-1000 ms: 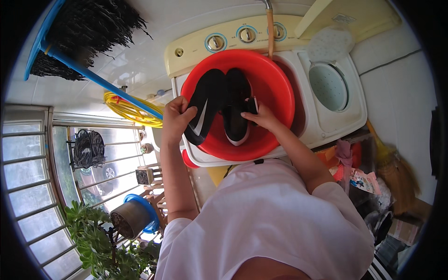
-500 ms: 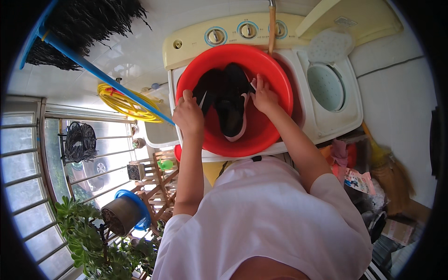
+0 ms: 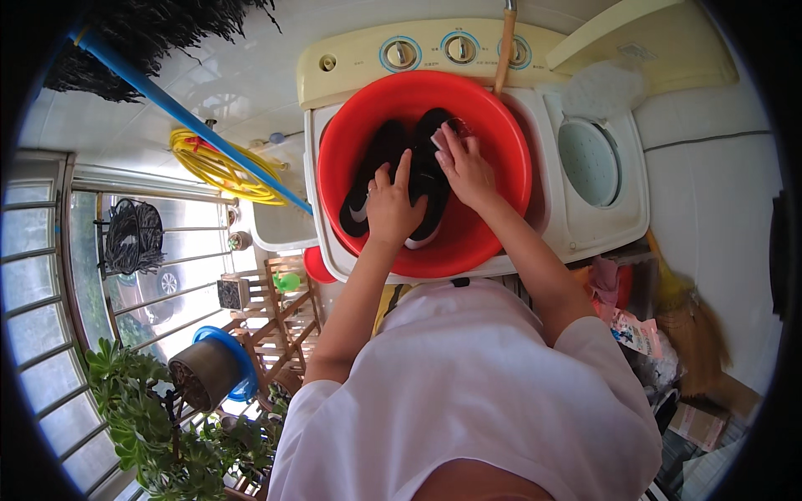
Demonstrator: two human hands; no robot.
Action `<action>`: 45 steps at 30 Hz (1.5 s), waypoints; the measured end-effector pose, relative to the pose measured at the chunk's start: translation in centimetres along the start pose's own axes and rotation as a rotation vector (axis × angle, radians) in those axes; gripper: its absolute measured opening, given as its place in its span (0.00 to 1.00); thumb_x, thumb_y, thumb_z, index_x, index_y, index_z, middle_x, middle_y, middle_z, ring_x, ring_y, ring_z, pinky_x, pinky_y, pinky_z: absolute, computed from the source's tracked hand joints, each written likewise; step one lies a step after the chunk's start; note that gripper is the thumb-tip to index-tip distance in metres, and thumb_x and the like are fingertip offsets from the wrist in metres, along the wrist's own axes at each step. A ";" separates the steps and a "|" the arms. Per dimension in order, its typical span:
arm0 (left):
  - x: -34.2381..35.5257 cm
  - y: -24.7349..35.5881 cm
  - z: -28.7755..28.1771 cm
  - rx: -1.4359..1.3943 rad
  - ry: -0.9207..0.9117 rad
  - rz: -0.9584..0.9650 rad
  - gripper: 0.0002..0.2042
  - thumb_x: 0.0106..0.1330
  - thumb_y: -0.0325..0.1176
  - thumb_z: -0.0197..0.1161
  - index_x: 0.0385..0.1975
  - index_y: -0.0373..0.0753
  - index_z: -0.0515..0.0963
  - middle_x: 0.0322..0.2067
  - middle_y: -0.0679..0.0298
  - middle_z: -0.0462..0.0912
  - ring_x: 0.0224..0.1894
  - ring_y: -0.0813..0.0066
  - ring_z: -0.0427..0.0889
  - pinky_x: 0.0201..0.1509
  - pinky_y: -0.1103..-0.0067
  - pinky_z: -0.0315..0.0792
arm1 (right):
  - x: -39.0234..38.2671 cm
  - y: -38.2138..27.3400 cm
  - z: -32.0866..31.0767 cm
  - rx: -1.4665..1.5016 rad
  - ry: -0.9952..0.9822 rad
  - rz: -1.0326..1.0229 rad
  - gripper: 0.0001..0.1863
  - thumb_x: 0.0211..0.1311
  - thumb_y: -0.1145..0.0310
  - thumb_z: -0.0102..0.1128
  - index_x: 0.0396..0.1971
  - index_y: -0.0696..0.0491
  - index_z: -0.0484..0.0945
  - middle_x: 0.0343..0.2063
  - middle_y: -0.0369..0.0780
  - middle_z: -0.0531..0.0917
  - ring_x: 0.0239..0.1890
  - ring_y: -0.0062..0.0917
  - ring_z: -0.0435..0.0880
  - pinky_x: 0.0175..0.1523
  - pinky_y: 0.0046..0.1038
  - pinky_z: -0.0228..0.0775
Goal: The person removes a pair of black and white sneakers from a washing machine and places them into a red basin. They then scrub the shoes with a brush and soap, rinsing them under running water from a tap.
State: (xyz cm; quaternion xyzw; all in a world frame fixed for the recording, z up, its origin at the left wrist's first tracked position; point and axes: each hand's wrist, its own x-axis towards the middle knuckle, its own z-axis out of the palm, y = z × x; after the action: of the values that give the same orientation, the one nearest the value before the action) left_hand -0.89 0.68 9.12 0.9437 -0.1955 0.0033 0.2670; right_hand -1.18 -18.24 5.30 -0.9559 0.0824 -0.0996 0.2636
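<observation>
The left hand (image 3: 393,209) is spread over the shoes, forefinger stretched forward and thumb out to the side, and from where I stand it isn't pinching anything; whether the palm rests on the black there, I can't tell. Just beside it, the right hand (image 3: 468,175) has its fingers at a small pale pink piece (image 3: 443,136) against the other shoe; I can't say if they grip it or only press on it, nor whether it belongs to the shoe. Both shoes are black and lie side by side in the basin: the left shoe (image 3: 380,154) shows a white mark low on its flank, the right shoe (image 3: 432,123) a pale end towards the person. The red basin (image 3: 505,204) sits on top of a twin-tub washing machine (image 3: 576,232), left of its open round spin tub (image 3: 589,163). Over by the left wall hang a yellow hose (image 3: 219,171) and a mop's blue handle (image 3: 188,121), with leafy plants (image 3: 138,417) nearer the window.
</observation>
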 end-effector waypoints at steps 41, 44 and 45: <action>-0.7 -2.7 1.6 -0.002 -0.475 0.053 0.25 0.48 0.41 0.78 0.42 0.35 0.74 0.38 0.54 0.81 0.41 0.54 0.82 0.38 0.66 0.78 | -6.2 1.3 -0.2 0.156 -0.239 0.354 0.27 0.68 0.61 0.57 0.65 0.48 0.67 0.61 0.53 0.71 0.58 0.49 0.77 0.59 0.45 0.73; -1.1 -5.0 1.2 -0.716 -0.430 -0.118 0.18 0.59 0.34 0.72 0.43 0.33 0.74 0.36 0.61 0.83 0.37 0.68 0.82 0.40 0.75 0.76 | -7.9 -0.6 -0.6 0.368 0.156 0.397 0.25 0.69 0.60 0.58 0.63 0.49 0.71 0.53 0.49 0.73 0.52 0.47 0.79 0.56 0.43 0.74; -1.5 -6.0 1.6 -0.991 -0.412 -0.196 0.17 0.62 0.34 0.71 0.44 0.32 0.74 0.36 0.63 0.83 0.36 0.73 0.81 0.40 0.77 0.75 | -8.7 -1.9 -1.3 0.373 0.229 0.312 0.24 0.69 0.61 0.58 0.63 0.48 0.72 0.51 0.48 0.73 0.50 0.45 0.80 0.54 0.42 0.75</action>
State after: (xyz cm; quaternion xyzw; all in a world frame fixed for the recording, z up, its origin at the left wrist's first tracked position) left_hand -0.16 5.10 4.61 0.6997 -0.1331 -0.2991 0.6351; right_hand -9.68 -15.47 6.10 -0.8490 0.2383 -0.1789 0.4364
